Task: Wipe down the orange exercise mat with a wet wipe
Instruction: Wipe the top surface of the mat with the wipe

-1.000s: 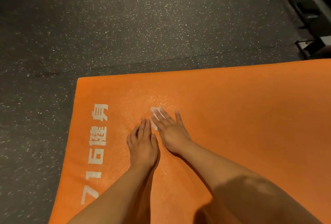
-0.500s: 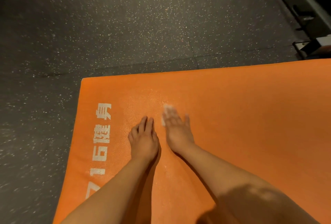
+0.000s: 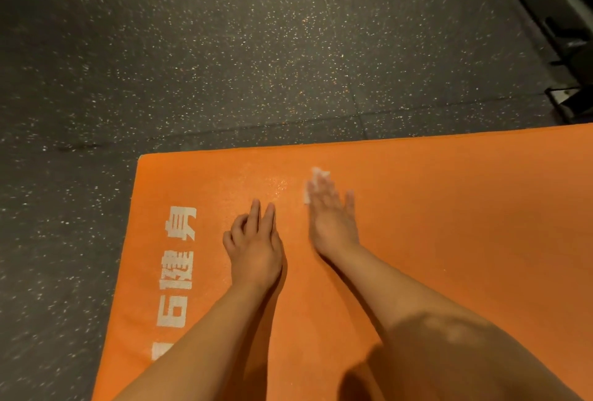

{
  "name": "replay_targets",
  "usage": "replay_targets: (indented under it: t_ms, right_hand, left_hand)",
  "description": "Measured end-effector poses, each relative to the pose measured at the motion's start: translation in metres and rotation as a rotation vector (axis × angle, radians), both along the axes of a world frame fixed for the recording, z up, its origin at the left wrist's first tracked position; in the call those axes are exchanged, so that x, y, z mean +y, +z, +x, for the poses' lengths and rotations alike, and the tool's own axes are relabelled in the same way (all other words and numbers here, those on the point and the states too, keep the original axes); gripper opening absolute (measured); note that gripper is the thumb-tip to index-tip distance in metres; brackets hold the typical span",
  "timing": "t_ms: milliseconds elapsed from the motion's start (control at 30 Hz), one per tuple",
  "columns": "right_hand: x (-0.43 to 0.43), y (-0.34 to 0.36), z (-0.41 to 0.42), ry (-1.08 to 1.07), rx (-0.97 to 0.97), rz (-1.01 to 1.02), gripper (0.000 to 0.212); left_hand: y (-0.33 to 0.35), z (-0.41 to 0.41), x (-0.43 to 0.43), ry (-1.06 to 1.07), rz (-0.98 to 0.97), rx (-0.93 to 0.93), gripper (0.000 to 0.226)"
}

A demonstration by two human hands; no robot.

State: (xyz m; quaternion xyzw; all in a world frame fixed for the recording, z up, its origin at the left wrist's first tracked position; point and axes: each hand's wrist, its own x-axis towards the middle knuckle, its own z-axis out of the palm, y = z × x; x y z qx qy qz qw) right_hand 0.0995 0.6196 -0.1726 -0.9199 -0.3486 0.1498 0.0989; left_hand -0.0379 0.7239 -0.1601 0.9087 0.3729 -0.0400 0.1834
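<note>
The orange exercise mat (image 3: 449, 208) lies on the floor, its far left corner in view and white lettering (image 3: 175, 272) along its left edge. My right hand (image 3: 332, 217) lies flat with straight fingers, pressing a white wet wipe (image 3: 316, 180) onto the mat near the far edge; the wipe shows beyond my fingertips and is blurred. My left hand (image 3: 255, 246) rests palm down on the mat to the left, two fingers straight and the outer ones curled. A wet sheen (image 3: 276, 184) glints between the hands.
Dark speckled rubber flooring (image 3: 224, 63) surrounds the mat on the far and left sides. Black metal equipment feet and a frame (image 3: 568, 79) stand at the upper right, close to the mat's far edge. A knee (image 3: 465, 352) fills the lower right.
My right hand has slid the wipe to the right and farther away, opening a gap from my left hand. The left hand stayed in place, its outer fingers curling.
</note>
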Motion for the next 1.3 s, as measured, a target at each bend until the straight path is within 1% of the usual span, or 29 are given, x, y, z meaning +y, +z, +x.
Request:
replay_targets:
  t_ms: [67,100,133,233,267,300,333,367,433,467,500,533,567,633,700,767,800,833,867,933,967,1000,1100,1167,1233,1267,1300]
  right_hand:
    - [0.003,0.003,0.009,-0.181,-0.014,-0.005,0.07]
    - [0.012,0.005,0.006,-0.194,0.007,0.015,0.069]
    - [0.023,0.008,0.0,-0.149,0.038,0.041,0.068]
    - [0.045,0.008,-0.017,0.146,0.114,0.103,0.062]
    - [0.045,0.007,-0.012,0.214,0.105,0.102,0.062]
    - [0.041,0.004,-0.003,0.237,0.072,0.09,0.063]
    - [0.035,0.001,0.008,0.204,0.034,0.068,0.067]
    - [0.027,0.0,0.02,0.108,0.008,0.051,0.072]
    - [0.016,0.002,0.04,-0.156,-0.001,0.046,0.08]
    - [0.017,0.003,0.043,-0.244,0.008,0.046,0.082]
    - [0.023,0.005,0.043,-0.282,0.018,0.053,0.083]
    - [0.033,0.007,0.039,-0.269,0.034,0.062,0.083]
    - [0.044,0.008,0.033,-0.209,0.056,0.08,0.083]
    - [0.067,0.01,0.02,-0.012,0.105,0.126,0.079]
    - [0.08,0.01,0.013,0.182,0.152,0.154,0.069]
    - [0.08,0.009,0.02,0.28,0.134,0.131,0.068]
    - [0.077,0.008,0.026,0.273,0.099,0.107,0.074]
    - [0.074,0.007,0.034,0.215,0.069,0.089,0.08]
    - [0.072,0.007,0.04,0.112,0.055,0.084,0.083]
    - [0.075,0.008,0.044,-0.072,0.059,0.109,0.084]
    - [0.082,0.01,0.04,-0.093,0.076,0.132,0.083]
    - [0.092,0.011,0.033,-0.058,0.104,0.154,0.081]
    - [0.111,0.012,0.015,0.211,0.212,0.18,0.068]
    - [0.111,0.011,0.022,0.319,0.242,0.173,0.066]
    - [0.098,0.009,0.038,0.321,0.181,0.148,0.077]
    - [0.09,0.007,0.045,0.246,0.138,0.139,0.085]
    - [0.082,0.005,0.051,0.125,0.102,0.136,0.091]
  left_hand:
    - [0.0,0.004,0.0,0.02,0.007,0.006,0.049]
    - [0.0,0.008,0.001,0.039,-0.002,0.002,0.049]
    - [0.001,0.012,0.003,0.058,-0.01,-0.006,0.048]
    - [0.003,0.027,0.012,0.074,-0.011,-0.014,0.049]
    - [0.001,0.03,0.015,0.073,-0.006,-0.017,0.05]
    - [0.0,0.033,0.019,0.071,-0.002,-0.015,0.051]
    - [-0.001,0.033,0.022,0.067,-0.003,-0.006,0.051]
    - [-0.001,0.034,0.024,0.062,-0.006,0.005,0.051]
    - [0.0,0.032,0.023,0.058,-0.003,0.014,0.051]
    - [0.002,0.032,0.022,0.061,0.004,0.012,0.051]
    - [0.004,0.032,0.023,0.069,0.005,0.007,0.05]
    - [0.005,0.034,0.026,0.084,-0.005,-0.005,0.05]
    - [0.007,0.036,0.03,0.102,-0.016,-0.022,0.05]
    - [0.008,0.041,0.036,0.118,-0.025,-0.036,0.053]
    - [0.008,0.046,0.041,0.134,-0.046,-0.021,0.057]
    - [0.008,0.049,0.045,0.153,-0.078,0.0,0.058]
    - [0.008,0.05,0.046,0.156,-0.087,0.008,0.058]
    - [0.008,0.051,0.047,0.157,-0.093,0.013,0.058]
    - [0.009,0.052,0.048,0.155,-0.096,0.017,0.058]
    - [0.009,0.053,0.05,0.156,-0.092,0.012,0.057]
    - [0.01,0.054,0.052,0.16,-0.088,0.0,0.056]
    - [0.009,0.054,0.054,0.166,-0.09,-0.015,0.055]
    - [0.005,0.051,0.057,0.194,-0.121,-0.084,0.051]
    - [0.003,0.049,0.057,0.211,-0.118,-0.12,0.051]
    - [0.003,0.051,0.054,0.216,-0.098,-0.1,0.052]
    - [0.003,0.053,0.051,0.216,-0.092,-0.075,0.053]
    - [0.004,0.055,0.048,0.213,-0.089,-0.046,0.055]
